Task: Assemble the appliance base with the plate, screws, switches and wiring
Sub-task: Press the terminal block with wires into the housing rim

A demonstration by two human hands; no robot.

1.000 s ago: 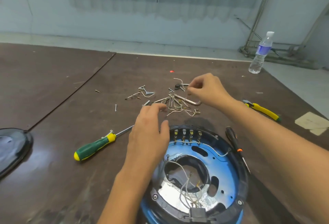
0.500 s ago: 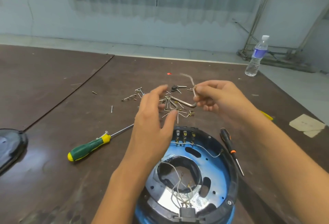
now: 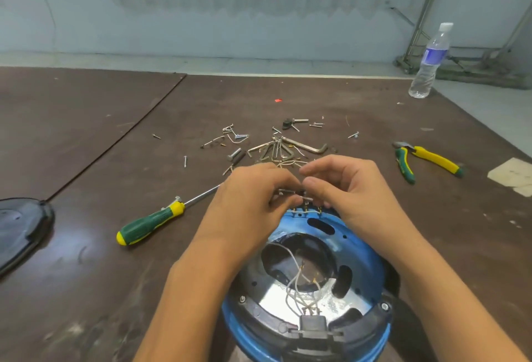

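Blue appliance base (image 3: 363,249), far rim hidden behind left hand (image 3: 253,203) and right hand (image 3: 352,189), both pinching small indistinct metal part (image 3: 289,192)

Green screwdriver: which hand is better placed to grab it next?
Left, probably. The green screwdriver lies left of the base, its shaft ending beside the left hand; the right hand must cross over. Both hands pinch a small metal part.

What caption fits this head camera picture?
Over the round blue appliance base, the left hand and right hand pinch a small metal part.
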